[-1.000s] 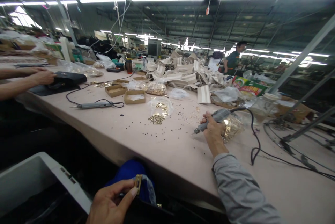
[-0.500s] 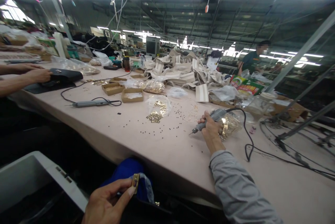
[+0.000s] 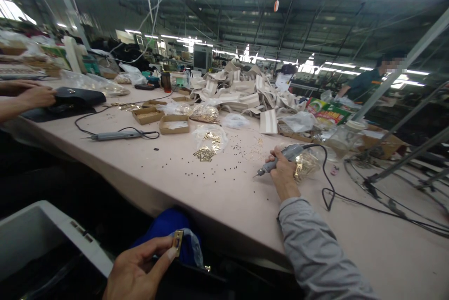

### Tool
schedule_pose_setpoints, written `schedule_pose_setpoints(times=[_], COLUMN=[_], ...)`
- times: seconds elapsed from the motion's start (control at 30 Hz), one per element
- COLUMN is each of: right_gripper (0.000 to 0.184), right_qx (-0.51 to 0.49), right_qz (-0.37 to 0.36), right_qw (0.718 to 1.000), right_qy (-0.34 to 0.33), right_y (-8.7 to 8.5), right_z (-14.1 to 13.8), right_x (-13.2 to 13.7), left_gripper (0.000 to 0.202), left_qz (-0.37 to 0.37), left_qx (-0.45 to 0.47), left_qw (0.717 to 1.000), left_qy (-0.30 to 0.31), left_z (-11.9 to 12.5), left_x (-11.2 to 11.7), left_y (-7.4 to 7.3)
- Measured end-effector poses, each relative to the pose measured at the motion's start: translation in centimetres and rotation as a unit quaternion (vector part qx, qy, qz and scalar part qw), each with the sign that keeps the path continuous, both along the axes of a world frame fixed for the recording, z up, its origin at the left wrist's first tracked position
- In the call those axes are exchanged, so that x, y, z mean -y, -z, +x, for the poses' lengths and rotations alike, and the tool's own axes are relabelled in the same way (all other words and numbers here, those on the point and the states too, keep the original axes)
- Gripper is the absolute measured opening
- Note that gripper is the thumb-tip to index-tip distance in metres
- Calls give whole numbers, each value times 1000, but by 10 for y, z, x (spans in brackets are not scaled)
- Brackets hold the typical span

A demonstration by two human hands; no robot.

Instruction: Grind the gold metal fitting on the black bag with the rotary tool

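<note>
Low in front of the table edge, my left hand pinches a small gold metal plate with a slot between thumb and forefinger. Below it lie dark material and a clear plastic strip, partly hidden. My right hand is wrapped round a grey electric screwdriver, its tip pointing left, close above the tabletop. Scattered tiny black pieces lie left of the tip. Gold frame-shaped fittings spill from a plastic bag, and another bag of gold fittings sits just behind my right hand.
A second screwdriver rests near small cardboard trays. Beige striped pieces are heaped behind. At left, a co-worker's hands hold a black flap. A grey bin stands lower left; a cable trails right.
The view has shifted slightly, moving the table items a little up and left. The person at the back has moved right. Both my hands keep their holds.
</note>
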State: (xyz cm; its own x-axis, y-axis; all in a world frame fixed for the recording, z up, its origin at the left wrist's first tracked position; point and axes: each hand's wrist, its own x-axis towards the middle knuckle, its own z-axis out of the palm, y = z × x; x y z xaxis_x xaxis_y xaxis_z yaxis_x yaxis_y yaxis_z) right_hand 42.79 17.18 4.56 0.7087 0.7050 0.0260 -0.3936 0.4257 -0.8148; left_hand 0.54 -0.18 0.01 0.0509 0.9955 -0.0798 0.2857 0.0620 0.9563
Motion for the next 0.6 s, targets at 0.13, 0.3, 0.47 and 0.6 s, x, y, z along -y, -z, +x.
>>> schedule_pose_setpoints(times=[0.13, 0.3, 0.47, 0.6], right_gripper=[49, 51, 52, 53], right_qx=[-22, -37, -59, -72], right_qz=[3, 17, 25, 8], right_qw=[1000, 999, 996, 996], right_qy=[-17, -33, -54, -49], right_y=[0, 0, 3, 8], right_z=[-1, -5, -6, -9], right_x=[0, 0, -1, -6], left_gripper=[43, 44, 47, 45], left_qz=[-17, -28, -27, -1], left_qx=[-1, 4, 4, 8], left_qw=[1000, 1000, 1000, 1000], left_qy=[3, 7, -2, -16], left_z=[-1, -2, -1, 3], left_x=[1, 1, 4, 5], left_y=[1, -1, -4, -8])
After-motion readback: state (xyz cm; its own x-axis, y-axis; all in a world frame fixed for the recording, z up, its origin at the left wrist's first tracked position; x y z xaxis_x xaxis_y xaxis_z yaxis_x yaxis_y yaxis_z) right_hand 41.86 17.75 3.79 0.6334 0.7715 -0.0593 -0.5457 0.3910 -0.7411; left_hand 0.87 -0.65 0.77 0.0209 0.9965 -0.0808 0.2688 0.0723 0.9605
